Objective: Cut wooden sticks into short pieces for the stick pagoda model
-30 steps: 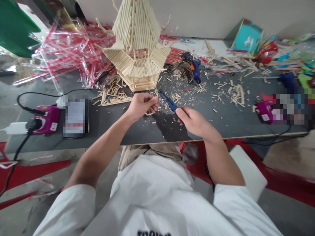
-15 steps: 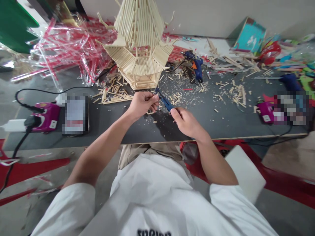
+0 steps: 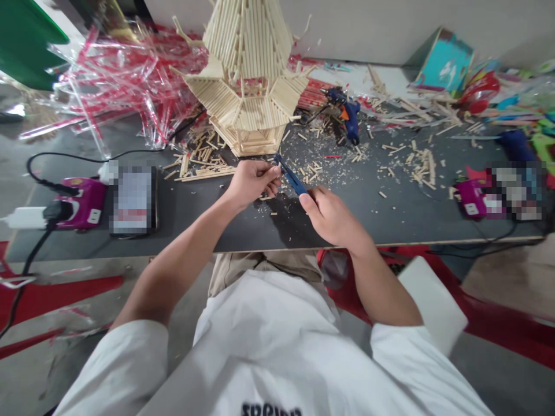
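Observation:
Thumb and fingers of my left hand [image 3: 255,180] are pinched together around a small wooden stick, mostly hidden, with only a pale tip showing. My right hand [image 3: 329,214] is wrapped around the handles of blue pliers [image 3: 295,180], whose dark jaws reach up to the left fingertips. Just beyond both hands stands a tower-like model [image 3: 255,112] built of thin pale sticks, with a tall pointed roof and a wider lower roof. Cut stick pieces [image 3: 208,149] lie at its left foot, and small chips are scattered around the hands.
Behind the model on the left is a heap of red and clear plastic wrappers [image 3: 125,86]. A blue glue gun [image 3: 352,124] lies to the right. On the dark table [image 3: 191,225] are a phone [image 3: 133,199] and a purple power socket [image 3: 84,202] with cables.
My right hand has moved left, bringing the pliers' jaws up to my left fingertips. My left hand has stayed nearly in place, still pinched.

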### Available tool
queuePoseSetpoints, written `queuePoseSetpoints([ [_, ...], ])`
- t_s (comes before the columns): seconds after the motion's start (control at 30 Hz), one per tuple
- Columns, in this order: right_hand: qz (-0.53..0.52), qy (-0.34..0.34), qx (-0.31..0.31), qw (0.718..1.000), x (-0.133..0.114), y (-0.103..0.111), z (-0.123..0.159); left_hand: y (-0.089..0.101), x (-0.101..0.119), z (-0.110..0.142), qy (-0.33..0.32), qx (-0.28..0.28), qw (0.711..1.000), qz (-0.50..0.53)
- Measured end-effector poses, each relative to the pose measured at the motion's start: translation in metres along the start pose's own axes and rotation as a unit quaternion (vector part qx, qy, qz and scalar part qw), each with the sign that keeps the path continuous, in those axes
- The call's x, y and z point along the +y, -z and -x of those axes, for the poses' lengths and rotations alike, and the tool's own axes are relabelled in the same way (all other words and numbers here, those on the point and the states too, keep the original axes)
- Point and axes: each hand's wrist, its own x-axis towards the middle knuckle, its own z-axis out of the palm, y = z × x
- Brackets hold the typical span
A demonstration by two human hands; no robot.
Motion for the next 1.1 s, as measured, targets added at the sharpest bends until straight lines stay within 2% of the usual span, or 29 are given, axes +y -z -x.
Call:
queuePoseSetpoints([
  [0.23, -0.035, -0.006, 0.008, 0.999, 0.009, -0.012, -0.003, 0.001, 0.001, -0.001, 0.003, 0.005, 1.000, 0.004],
  [0.57, -0.048, 0.006, 0.002, 0.999, 0.010, -0.008, -0.004, 0.001, -0.003, -0.002, -0.012, 0.001, 1.000, -0.011],
  [0.7, -0.013, 0.007, 0.008, 1.000, 0.007, -0.008, -0.004, -0.001, -0.001, -0.001, -0.010, 0.010, 1.000, -0.009],
  [0.9, 0.102, -0.039, 0.012, 0.994, -0.003, -0.009, -0.003, -0.002, -0.001, -0.001, -0.010, 0.016, 1.000, -0.015],
  [1.1, 0.126, -0.041, 0.004, 0.991, -0.003, -0.010, -0.006, -0.001, -0.004, -0.002, -0.014, 0.015, 0.999, -0.026],
])
